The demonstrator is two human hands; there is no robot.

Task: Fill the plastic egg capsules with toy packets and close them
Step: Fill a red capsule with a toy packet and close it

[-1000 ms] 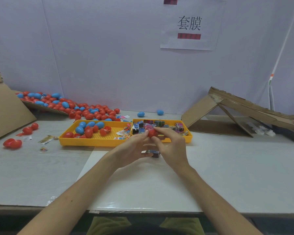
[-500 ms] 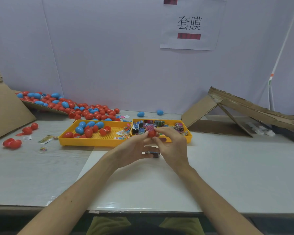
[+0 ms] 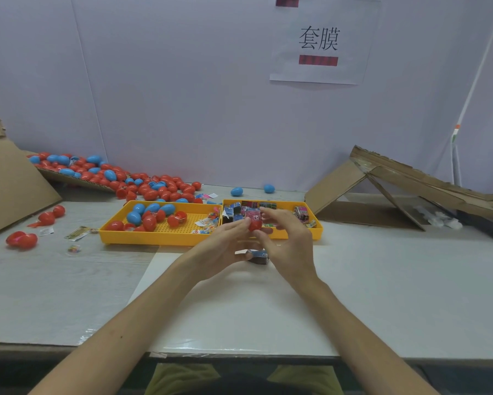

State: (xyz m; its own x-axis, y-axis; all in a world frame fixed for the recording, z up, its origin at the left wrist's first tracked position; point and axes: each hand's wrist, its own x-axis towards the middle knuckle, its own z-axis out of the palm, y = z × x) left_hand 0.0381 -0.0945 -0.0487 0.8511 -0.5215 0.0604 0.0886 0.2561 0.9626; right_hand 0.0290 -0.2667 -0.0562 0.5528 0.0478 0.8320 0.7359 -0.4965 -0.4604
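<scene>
The fingers of the left hand [image 3: 222, 243] and right hand [image 3: 289, 243] pinch one red plastic egg capsule [image 3: 253, 223], raised above the tabletop [image 3: 382, 280] in front of the yellow plastic tray [image 3: 316, 233]. A small dark toy packet [image 3: 258, 256] lies beneath the hands.

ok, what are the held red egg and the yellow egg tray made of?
Red egg: smooth glossy plastic by the look; loose red eggs show the same bright highlights. Yellow egg tray: probably rigid moulded plastic, matte; uniform colour, perforated grid floor.

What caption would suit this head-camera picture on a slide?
Left hand and right hand grip a red egg capsule before yellow trays of capsules and toy packets.
</scene>
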